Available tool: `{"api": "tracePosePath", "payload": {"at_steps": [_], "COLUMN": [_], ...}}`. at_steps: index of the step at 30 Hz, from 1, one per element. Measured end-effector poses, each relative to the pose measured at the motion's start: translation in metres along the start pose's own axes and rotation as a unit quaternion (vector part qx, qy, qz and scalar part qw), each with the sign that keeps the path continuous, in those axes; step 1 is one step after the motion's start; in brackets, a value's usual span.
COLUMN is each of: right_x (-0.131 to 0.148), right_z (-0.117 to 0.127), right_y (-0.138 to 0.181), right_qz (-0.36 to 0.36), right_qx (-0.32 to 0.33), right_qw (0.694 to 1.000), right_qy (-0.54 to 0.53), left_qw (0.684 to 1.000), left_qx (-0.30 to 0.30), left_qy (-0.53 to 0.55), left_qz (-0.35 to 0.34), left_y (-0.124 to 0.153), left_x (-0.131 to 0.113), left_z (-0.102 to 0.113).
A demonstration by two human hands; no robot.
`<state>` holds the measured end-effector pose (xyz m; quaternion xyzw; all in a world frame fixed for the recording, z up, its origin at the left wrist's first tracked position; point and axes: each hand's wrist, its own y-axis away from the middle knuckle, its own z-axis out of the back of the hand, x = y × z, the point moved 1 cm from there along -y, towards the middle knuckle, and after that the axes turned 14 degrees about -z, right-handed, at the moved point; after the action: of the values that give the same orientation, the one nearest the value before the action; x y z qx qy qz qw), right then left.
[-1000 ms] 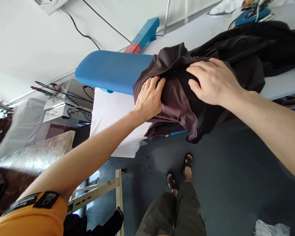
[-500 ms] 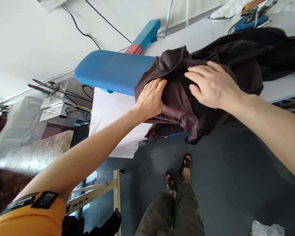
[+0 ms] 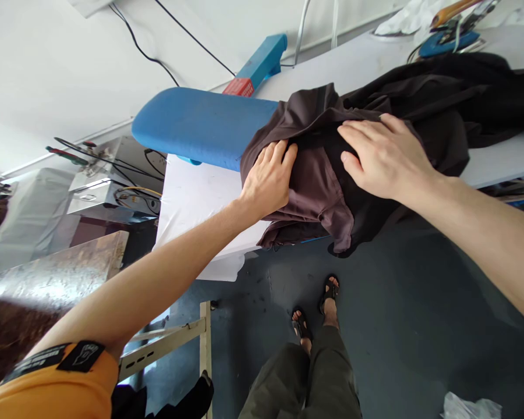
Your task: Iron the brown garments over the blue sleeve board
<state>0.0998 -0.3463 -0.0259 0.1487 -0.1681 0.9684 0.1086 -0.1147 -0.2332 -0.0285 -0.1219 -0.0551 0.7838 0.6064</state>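
A dark brown garment (image 3: 314,174) is draped over the right part of a blue padded ironing board (image 3: 201,122), its lighter brown inner cloth and black lining showing. My left hand (image 3: 271,177) has its fingers bent together on the garment's folded edge, near the bare part of the board. Farther right, my right hand (image 3: 384,154) lies palm down on the black cloth with its fingers stretched out. Part of the garment hangs over the table's front edge, and more dark cloth (image 3: 458,99) trails off to the right.
An iron (image 3: 449,42) with a blue base and wooden handle stands at the back right beside white cloth (image 3: 404,17). The board sits on a white table (image 3: 196,198). Metal boxes with cables (image 3: 100,198) are at the left, and a cream frame (image 3: 205,331) stands below.
My right hand has slid slightly to the right across the black cloth. My left hand stays at nearly the same place on the garment.
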Motion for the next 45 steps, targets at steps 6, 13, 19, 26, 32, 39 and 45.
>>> {"api": "tracePosePath", "payload": {"at_steps": [6, 13, 19, 26, 32, 39, 45], "right_x": [-0.005, 0.003, 0.003, 0.011, 0.008, 0.004, -0.001], "right_z": [-0.007, 0.002, 0.006, 0.011, 0.000, -0.002, -0.004], "right_y": [-0.001, 0.002, 0.004, 0.002, -0.007, -0.006, -0.006], "right_qz": [0.020, 0.023, 0.009, 0.029, 0.056, 0.027, 0.032], "right_qx": [-0.032, -0.057, -0.052, -0.025, -0.054, -0.030, -0.015], "right_qw": [0.999, 0.995, 0.998, 0.999, 0.995, 0.997, 0.999], "right_qy": [0.014, 0.075, 0.035, 0.024, 0.062, 0.065, 0.042], "left_qw": [0.999, 0.999, 0.999, 0.999, 0.999, 0.998, 0.998], "left_qx": [0.008, 0.011, 0.016, -0.006, 0.006, 0.034, 0.028], "left_qy": [-0.029, -0.046, -0.031, -0.025, -0.032, -0.052, -0.053], "left_qz": [-0.013, -0.023, -0.004, -0.019, 0.006, 0.023, 0.027], "left_y": [0.000, 0.000, 0.000, 0.001, -0.002, -0.003, -0.005], "left_x": [0.003, 0.006, 0.006, 0.007, 0.001, -0.002, 0.003], "left_z": [0.000, -0.001, 0.001, 0.000, 0.005, 0.007, 0.003]}}
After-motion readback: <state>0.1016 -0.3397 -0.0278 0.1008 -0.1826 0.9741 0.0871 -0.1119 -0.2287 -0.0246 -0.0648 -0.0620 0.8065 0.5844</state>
